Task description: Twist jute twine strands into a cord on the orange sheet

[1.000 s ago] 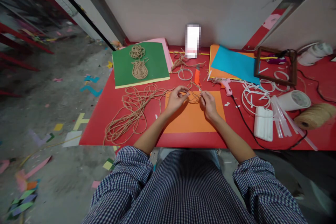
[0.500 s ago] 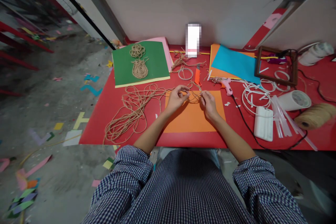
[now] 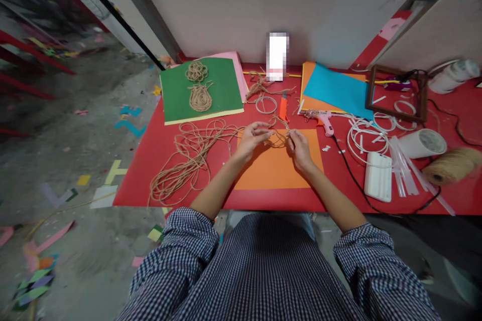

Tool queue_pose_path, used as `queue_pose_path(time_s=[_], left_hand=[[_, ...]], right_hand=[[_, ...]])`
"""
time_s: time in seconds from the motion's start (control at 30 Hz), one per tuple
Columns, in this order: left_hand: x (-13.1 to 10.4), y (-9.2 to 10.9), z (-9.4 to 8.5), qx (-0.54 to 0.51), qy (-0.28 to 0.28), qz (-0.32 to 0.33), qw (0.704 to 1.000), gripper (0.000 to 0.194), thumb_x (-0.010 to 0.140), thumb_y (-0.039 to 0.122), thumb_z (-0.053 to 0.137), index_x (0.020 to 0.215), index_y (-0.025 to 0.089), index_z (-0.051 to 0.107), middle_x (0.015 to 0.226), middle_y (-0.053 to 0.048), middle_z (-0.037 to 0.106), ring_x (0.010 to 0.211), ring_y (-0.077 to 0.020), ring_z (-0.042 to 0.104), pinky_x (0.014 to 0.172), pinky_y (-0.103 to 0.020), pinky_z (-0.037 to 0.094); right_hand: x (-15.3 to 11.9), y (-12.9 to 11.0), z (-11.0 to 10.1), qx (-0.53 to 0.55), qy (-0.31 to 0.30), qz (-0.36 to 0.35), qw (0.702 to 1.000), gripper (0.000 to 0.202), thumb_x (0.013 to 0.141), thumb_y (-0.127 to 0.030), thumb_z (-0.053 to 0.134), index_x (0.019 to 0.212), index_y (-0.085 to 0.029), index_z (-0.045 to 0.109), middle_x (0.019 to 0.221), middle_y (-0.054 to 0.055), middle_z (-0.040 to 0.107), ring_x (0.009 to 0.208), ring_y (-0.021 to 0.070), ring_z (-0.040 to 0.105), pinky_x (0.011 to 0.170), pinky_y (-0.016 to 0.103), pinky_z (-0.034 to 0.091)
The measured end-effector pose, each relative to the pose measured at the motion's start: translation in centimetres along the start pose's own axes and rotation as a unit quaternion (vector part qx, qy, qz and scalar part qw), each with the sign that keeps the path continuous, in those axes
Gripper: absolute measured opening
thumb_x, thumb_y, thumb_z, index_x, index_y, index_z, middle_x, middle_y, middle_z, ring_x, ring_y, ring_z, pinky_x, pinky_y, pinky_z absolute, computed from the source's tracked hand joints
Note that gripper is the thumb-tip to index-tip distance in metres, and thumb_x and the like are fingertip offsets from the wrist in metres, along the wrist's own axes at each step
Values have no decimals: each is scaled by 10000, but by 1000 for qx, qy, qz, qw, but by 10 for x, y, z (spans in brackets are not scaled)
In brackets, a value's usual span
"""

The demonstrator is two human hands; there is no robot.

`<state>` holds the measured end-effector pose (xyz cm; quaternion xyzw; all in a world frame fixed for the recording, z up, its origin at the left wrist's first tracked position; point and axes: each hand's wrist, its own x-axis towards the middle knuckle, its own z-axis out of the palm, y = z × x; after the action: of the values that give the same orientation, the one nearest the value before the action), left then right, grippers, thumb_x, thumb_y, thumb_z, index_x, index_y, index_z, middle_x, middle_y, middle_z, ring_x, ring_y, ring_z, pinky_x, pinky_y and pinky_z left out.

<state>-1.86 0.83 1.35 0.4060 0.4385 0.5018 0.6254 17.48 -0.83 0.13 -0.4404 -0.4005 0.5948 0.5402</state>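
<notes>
"Okay, fingers?"
"Right hand [image 3: 298, 147] pinches twine [image 3: 277, 146] over the orange sheet [image 3: 278, 173]; left hand [image 3: 253, 140] is at it, grip unclear."
"Risk?"
"Loose loops [image 3: 198, 150] beside the left forearm [image 3: 214, 188] could snag and tangle if tugged."
"Surface, room?"
"Red table [image 3: 143, 180], glue gun [image 3: 326, 124] near the sheet; grey floor [image 3: 86, 148], paper scraps [image 3: 83, 180]."

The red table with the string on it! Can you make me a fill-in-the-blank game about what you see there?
1. Thin string shows between the left hand and the right hand, over a sheet coloured ____.
2. Two coils of string lie on ____ paper.
3. The glue gun is mostly ____.
4. From the person's side, the loose pile of string lies to the ____ of both hands.

Missing words: orange; green; pink; left.
</notes>
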Motion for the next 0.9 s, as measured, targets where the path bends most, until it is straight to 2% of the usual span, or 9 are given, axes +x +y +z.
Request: queue_pose_path(time_s=[0.17,0.37,0.53,0.6,0.7,0.77,0.83,0.9], left_hand=[[-3,6,1,0,4,-31,1000,573,647,426,957,1108,206,697,987,-67,812,743,-137,708,598,-219,423],[-3,6,1,14,-3,-41,999,584,648,425,956,1113,198,685,946,-71,816,750,-147,714,618,-229,421],[-2,1,1,25,-10,-1,1000,521,674,401,948,1072,199,679,903,-54,811,818,-169,747,723,-273,509],[-1,0,1,53,-1,25,998,492,683,418,942,1043,208,679,870,-36,800,748,-149,720,676,-264,496],[1,-2,2,112,10,65,992,470,710,463,924,1028,219,679,850,-26,790,545,-84,568,533,-239,389],[1,-3,3,145,14,97,985,452,741,485,903,1032,221,679,857,-32,792,473,-56,452,483,-242,320],[0,-4,4,176,24,133,975,425,780,492,874,1043,222,677,873,-39,797,460,-51,404,470,-245,296],[-2,-4,5,214,41,172,961,392,822,493,838,1052,220,674,890,-40,802,469,-58,415,478,-246,310]], right_hand=[[-3,-4,3,-48,13,-7,999,471,889,-726,681,878,-262,604,523,-92,333,424,95,252,416,244,216],[-11,-14,10,-119,20,-111,987,442,986,-670,608,851,-249,589,591,-51,419,518,121,373,516,265,318],[-16,-17,13,-152,38,-164,974,411,1028,-624,566,849,-255,586,698,-14,563,655,152,537,655,288,443],[-17,-18,13,-169,50,-172,969,398,1034,-611,561,853,-258,597,768,3,636,729,167,599,729,301,487],[-15,-19,12,-178,59,-159,969,395,1021,-624,573,863,-265,622,829,16,696,811,183,653,806,313,524],[-12,-18,11,-166,51,-134,976,412,992,-656,597,867,-265,631,848,22,723,819,184,663,791,304,534],[-8,-14,9,-137,37,-88,986,443,953,-694,627,870,-258,629,852,25,748,701,158,619,658,269,503],[-6,-12,8,-95,21,-31,995,471,915,-718,656,876,-249,621,856,26,774,524,110,469,497,245,383]])
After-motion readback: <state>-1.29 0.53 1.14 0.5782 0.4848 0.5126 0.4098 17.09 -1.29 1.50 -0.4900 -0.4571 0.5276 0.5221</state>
